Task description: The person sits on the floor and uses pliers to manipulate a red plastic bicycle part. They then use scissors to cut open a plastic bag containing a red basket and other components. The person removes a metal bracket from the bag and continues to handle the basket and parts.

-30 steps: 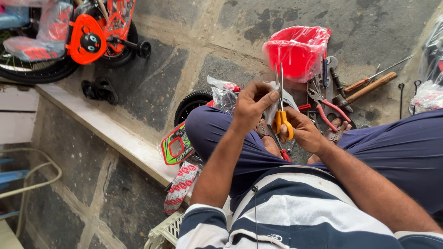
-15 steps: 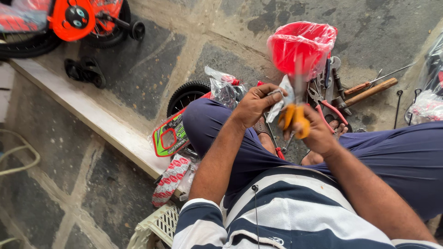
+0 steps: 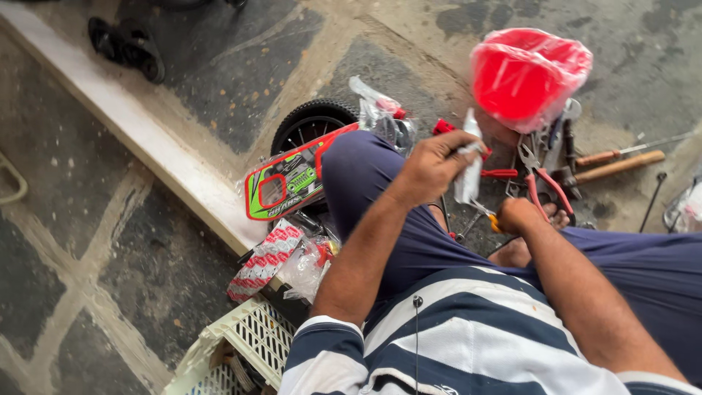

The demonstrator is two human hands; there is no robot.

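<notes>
Left fingers (image 3: 455, 148) pinching clear plastic packet (image 3: 468, 172), right hand (image 3: 516, 214) gripping scissors (image 3: 494, 220)

bucket (image 3: 528, 77) beyond both hands, pliers (image 3: 542, 184) and hammer (image 3: 618, 167) on floor right of it, wheel (image 3: 311, 124) and panel (image 3: 289, 181) left of knee, crate (image 3: 241, 344) at lower left.
</notes>
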